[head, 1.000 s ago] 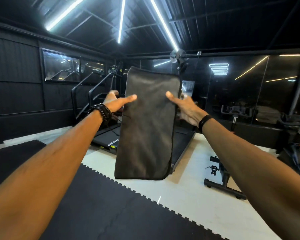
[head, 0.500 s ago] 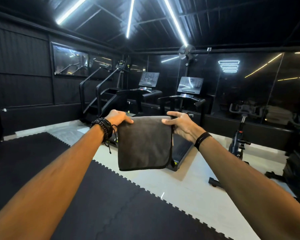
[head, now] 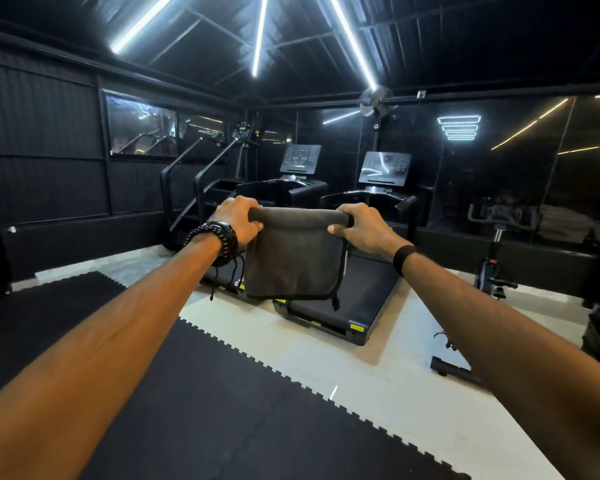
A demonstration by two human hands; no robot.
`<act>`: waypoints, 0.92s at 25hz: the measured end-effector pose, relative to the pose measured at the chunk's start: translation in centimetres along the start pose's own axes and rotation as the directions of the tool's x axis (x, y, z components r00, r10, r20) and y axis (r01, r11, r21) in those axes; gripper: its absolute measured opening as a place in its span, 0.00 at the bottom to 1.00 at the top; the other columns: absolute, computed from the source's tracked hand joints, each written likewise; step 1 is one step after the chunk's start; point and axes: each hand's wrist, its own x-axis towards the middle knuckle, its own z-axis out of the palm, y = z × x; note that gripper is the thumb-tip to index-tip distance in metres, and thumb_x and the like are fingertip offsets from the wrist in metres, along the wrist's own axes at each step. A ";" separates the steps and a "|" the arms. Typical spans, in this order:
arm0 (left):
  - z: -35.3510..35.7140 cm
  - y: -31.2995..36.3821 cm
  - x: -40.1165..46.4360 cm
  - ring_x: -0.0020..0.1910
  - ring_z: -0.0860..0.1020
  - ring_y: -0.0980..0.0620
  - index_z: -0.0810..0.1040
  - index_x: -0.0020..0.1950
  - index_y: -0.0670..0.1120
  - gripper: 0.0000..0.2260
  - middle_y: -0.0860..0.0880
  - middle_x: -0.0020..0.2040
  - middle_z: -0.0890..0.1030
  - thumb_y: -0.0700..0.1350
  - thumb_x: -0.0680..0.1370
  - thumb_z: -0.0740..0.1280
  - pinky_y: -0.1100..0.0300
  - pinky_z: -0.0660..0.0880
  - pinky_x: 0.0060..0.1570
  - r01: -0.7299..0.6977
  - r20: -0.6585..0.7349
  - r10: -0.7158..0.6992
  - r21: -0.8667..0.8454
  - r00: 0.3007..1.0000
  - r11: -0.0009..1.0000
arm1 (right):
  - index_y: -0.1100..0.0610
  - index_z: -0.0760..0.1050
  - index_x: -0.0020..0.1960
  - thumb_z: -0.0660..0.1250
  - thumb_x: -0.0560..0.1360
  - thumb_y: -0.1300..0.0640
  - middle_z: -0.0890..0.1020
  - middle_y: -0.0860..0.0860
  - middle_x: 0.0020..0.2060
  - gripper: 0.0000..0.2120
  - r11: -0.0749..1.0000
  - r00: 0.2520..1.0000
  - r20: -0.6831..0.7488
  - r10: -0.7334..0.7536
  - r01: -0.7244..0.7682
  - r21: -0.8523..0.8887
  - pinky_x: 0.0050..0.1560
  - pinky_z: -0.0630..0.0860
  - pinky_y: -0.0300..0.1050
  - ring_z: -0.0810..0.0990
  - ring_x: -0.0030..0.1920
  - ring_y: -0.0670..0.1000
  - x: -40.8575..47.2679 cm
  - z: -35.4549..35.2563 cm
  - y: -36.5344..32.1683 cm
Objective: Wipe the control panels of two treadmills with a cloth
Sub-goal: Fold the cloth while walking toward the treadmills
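A dark grey cloth (head: 293, 261) hangs folded in front of me at arm's length. My left hand (head: 238, 221) grips its top left edge and my right hand (head: 364, 228) grips its top right edge, fingers curled over the fold. Beyond the cloth stand two treadmills side by side. The left treadmill's control panel (head: 300, 159) and the right treadmill's control panel (head: 384, 168) face me, well out of reach. The right treadmill's belt deck (head: 361, 299) shows below the cloth; the left deck is mostly hidden behind it.
A stair-climber machine (head: 205, 188) stands left of the treadmills. An exercise bike (head: 496, 258) is at the right, with a black equipment base (head: 454, 368) on the pale floor. Black interlocking mats (head: 194, 410) cover the near floor. Dark glass walls lie behind.
The cloth was held up long and tall, then folded down shorter. Both hands have lowered and now curl over its top fold. The treadmill panels have come into view.
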 end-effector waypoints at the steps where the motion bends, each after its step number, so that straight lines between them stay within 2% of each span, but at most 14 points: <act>1: 0.0 -0.6 1.0 0.59 0.75 0.42 0.78 0.57 0.48 0.09 0.41 0.59 0.75 0.45 0.78 0.69 0.47 0.74 0.58 0.004 -0.024 -0.004 0.025 1.000 1.000 | 0.49 0.78 0.51 0.71 0.77 0.50 0.81 0.50 0.47 0.05 1.000 1.000 -0.003 0.014 -0.014 -0.009 0.52 0.79 0.52 0.80 0.49 0.51 1.0 0.2 0.2; 3: 0.3 -1.5 2.7 0.60 0.72 0.42 0.77 0.59 0.47 0.11 0.41 0.61 0.70 0.48 0.78 0.69 0.45 0.73 0.60 0.048 -0.017 -0.048 -0.004 0.999 0.999 | 0.51 0.77 0.51 0.71 0.77 0.48 0.80 0.53 0.50 0.08 0.999 0.999 -0.022 0.041 -0.041 -0.002 0.53 0.78 0.52 0.79 0.51 0.52 2.7 0.8 0.6; 4: 0.7 -2.1 3.8 0.59 0.74 0.43 0.76 0.59 0.45 0.12 0.42 0.60 0.72 0.49 0.78 0.69 0.47 0.74 0.59 0.068 -0.001 -0.069 -0.073 0.998 0.995 | 0.53 0.77 0.51 0.71 0.77 0.48 0.80 0.54 0.51 0.09 0.998 0.997 -0.034 0.063 -0.062 0.032 0.52 0.78 0.50 0.79 0.51 0.53 3.6 1.1 1.0; 6: 2.3 -3.5 6.0 0.55 0.78 0.45 0.77 0.57 0.44 0.12 0.43 0.56 0.79 0.48 0.77 0.71 0.49 0.77 0.54 0.106 0.039 -0.099 -0.291 0.994 0.951 | 0.58 0.77 0.54 0.70 0.78 0.51 0.81 0.53 0.50 0.12 0.971 0.992 -0.019 0.123 -0.117 0.207 0.46 0.77 0.44 0.80 0.50 0.51 5.1 1.9 1.8; 8: 4.5 -4.9 7.9 0.52 0.81 0.45 0.77 0.59 0.42 0.14 0.43 0.54 0.81 0.46 0.77 0.71 0.46 0.80 0.52 0.172 0.082 -0.151 -0.481 0.985 0.860 | 0.59 0.77 0.56 0.68 0.79 0.53 0.83 0.51 0.49 0.10 0.896 0.983 0.032 0.179 -0.176 0.407 0.42 0.77 0.41 0.83 0.50 0.49 6.7 3.2 3.2; 10: 7.5 -6.4 10.3 0.47 0.81 0.45 0.78 0.55 0.40 0.10 0.43 0.49 0.82 0.44 0.78 0.71 0.46 0.81 0.49 0.217 0.093 -0.202 -0.594 0.975 0.775 | 0.58 0.77 0.58 0.68 0.80 0.53 0.85 0.53 0.50 0.11 0.816 0.974 0.055 0.218 -0.213 0.537 0.45 0.83 0.47 0.85 0.51 0.51 9.2 5.4 5.5; 11: 8.9 -7.1 11.4 0.44 0.80 0.47 0.79 0.51 0.42 0.07 0.44 0.46 0.81 0.44 0.78 0.71 0.48 0.80 0.47 0.233 0.093 -0.226 -0.631 0.970 0.740 | 0.58 0.78 0.59 0.69 0.79 0.53 0.85 0.54 0.51 0.12 0.775 0.969 0.050 0.241 -0.223 0.591 0.49 0.83 0.52 0.85 0.52 0.53 10.5 6.6 6.7; 13: 12.0 -8.5 14.7 0.40 0.79 0.48 0.79 0.44 0.44 0.05 0.47 0.41 0.80 0.44 0.77 0.72 0.51 0.79 0.47 0.258 0.094 -0.271 -0.693 0.958 0.673 | 0.61 0.79 0.58 0.70 0.78 0.52 0.85 0.57 0.52 0.15 0.686 0.957 0.039 0.288 -0.235 0.689 0.54 0.82 0.54 0.85 0.52 0.54 13.7 8.9 9.1; 15: 15.5 -10.3 19.1 0.39 0.80 0.47 0.80 0.43 0.43 0.05 0.45 0.40 0.81 0.43 0.77 0.72 0.51 0.79 0.49 0.254 0.064 -0.312 -0.742 0.948 0.620 | 0.63 0.80 0.56 0.72 0.76 0.52 0.85 0.59 0.51 0.16 0.562 0.953 0.066 0.294 -0.229 0.795 0.51 0.83 0.51 0.85 0.50 0.55 17.6 11.2 11.8; 18: 20.3 -12.9 26.5 0.45 0.80 0.45 0.82 0.43 0.40 0.06 0.40 0.46 0.83 0.42 0.77 0.72 0.49 0.79 0.55 0.266 0.017 -0.388 -0.756 0.921 0.598 | 0.63 0.80 0.59 0.74 0.73 0.57 0.85 0.59 0.53 0.17 0.433 0.951 0.219 0.218 -0.295 0.852 0.48 0.82 0.47 0.85 0.53 0.56 23.8 15.0 15.7; 21: 24.0 -16.0 31.7 0.49 0.80 0.46 0.82 0.55 0.37 0.12 0.41 0.51 0.83 0.44 0.77 0.71 0.51 0.77 0.56 0.280 -0.022 -0.410 -0.696 0.912 0.661 | 0.62 0.81 0.57 0.75 0.71 0.65 0.85 0.59 0.54 0.14 0.426 0.931 0.306 0.197 -0.363 0.829 0.54 0.81 0.49 0.84 0.55 0.56 29.7 19.2 18.6; 23: 25.6 -19.3 34.9 0.52 0.81 0.44 0.80 0.57 0.39 0.13 0.41 0.53 0.83 0.46 0.77 0.72 0.48 0.77 0.58 0.327 -0.016 -0.439 -0.643 0.899 0.693 | 0.60 0.82 0.55 0.73 0.73 0.66 0.86 0.57 0.53 0.11 0.479 0.930 0.296 0.217 -0.366 0.798 0.54 0.81 0.50 0.85 0.53 0.55 33.9 22.0 19.6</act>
